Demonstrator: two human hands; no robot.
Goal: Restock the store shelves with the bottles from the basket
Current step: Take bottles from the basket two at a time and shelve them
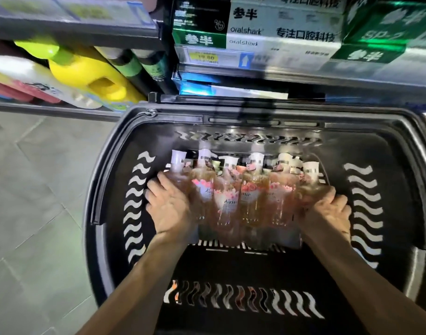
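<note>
Several clear bottles (pixel 250 199) of pinkish-amber liquid, with white caps and flowered labels, lie side by side in a row inside the black plastic basket (pixel 105 189). My left hand (pixel 169 204) grips the leftmost bottle of the row, fingers curled over its side. My right hand (pixel 328 209) grips the rightmost bottle the same way. The row is squeezed between both hands, caps pointing away from me. The picture is blurred by motion.
Shelves (pixel 74 30) stand just beyond the basket. Yellow jugs (pixel 91 71) and dark spray cans (pixel 144 64) fill the lower left shelf; green and white toothpaste boxes (pixel 255 27) fill the right one, above a price tag (pixel 204 56). Grey tiled floor (pixel 33 189) lies to the left.
</note>
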